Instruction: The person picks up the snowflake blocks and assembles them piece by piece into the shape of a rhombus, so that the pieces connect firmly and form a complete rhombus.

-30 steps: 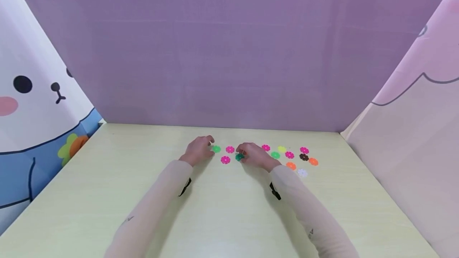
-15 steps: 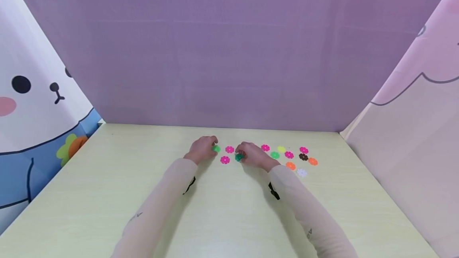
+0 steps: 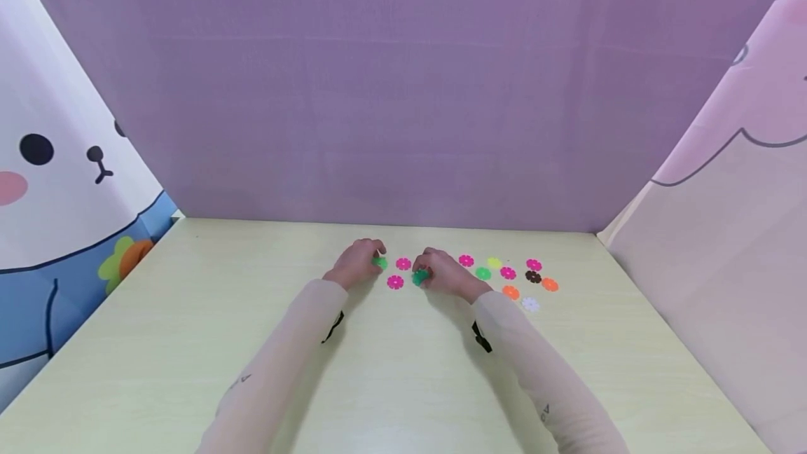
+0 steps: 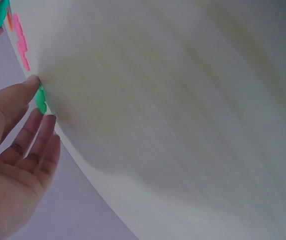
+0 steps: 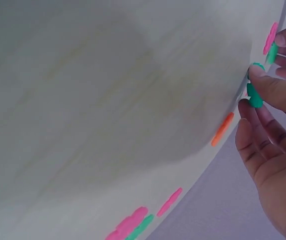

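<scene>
Flat flower-shaped plastic discs lie on the pale wooden table [image 3: 403,370]. My left hand [image 3: 355,263] is at a light green disc [image 3: 381,263], which shows between thumb and fingertips in the left wrist view, close to the tabletop. To its right, my right hand [image 3: 444,274] pinches a darker green disc [image 3: 420,277] that stands tilted; in the right wrist view, green [image 5: 255,95] shows around the thumb, and the fingers partly hide it. Two pink discs, an upper one [image 3: 403,264] and a lower one [image 3: 395,282], lie between the hands.
Right of my right hand lie several more discs, among them pink [image 3: 508,273], yellow [image 3: 494,263], light green [image 3: 483,273], orange [image 3: 550,284], dark brown [image 3: 533,277] and white [image 3: 531,304]. A purple wall [image 3: 403,90] rises at the table's back edge.
My left hand has shifted right onto the light green disc, and its fingers have closed about it. The darker green disc has tilted a little in my right hand, which stays in place.
</scene>
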{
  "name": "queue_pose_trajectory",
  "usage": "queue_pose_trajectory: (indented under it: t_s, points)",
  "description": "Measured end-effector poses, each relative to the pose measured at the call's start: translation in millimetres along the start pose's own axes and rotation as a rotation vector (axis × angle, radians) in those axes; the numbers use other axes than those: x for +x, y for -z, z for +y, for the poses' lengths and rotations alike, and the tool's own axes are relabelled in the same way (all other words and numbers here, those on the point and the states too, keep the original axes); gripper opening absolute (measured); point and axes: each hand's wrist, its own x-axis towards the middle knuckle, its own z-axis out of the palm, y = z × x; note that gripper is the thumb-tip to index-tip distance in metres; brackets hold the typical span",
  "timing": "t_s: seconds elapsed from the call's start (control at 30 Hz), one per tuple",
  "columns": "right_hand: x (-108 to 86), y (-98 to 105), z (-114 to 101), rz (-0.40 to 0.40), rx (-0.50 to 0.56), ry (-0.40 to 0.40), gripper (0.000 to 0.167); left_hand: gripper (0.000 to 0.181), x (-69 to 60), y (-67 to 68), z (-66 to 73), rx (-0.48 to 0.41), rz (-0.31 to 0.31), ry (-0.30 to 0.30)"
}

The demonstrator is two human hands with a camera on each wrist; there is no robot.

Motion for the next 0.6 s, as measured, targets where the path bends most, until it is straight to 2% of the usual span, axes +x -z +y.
queue_pose_trajectory:
  t_s: [0.13, 0.33, 0.6]
  points:
    - [-0.3, 0.2, 0.0, -0.004, 0.005, -0.005, 0.025, 0.035, 0.1, 0.8, -2.5, -0.047, -0.002, -0.003]
    - [-2.3, 2.4, -0.2, 0.016, 0.04, 0.0, 0.025, 0.026, -2.5, 2.8, -6.0, -0.072, -0.002, -0.021]
    - [-3.4, 4.3, 0.7, 0.031, 0.14, -0.043, 0.024, 0.02, -8.2, 7.6, -9.4, -0.117, -0.017, -0.033]
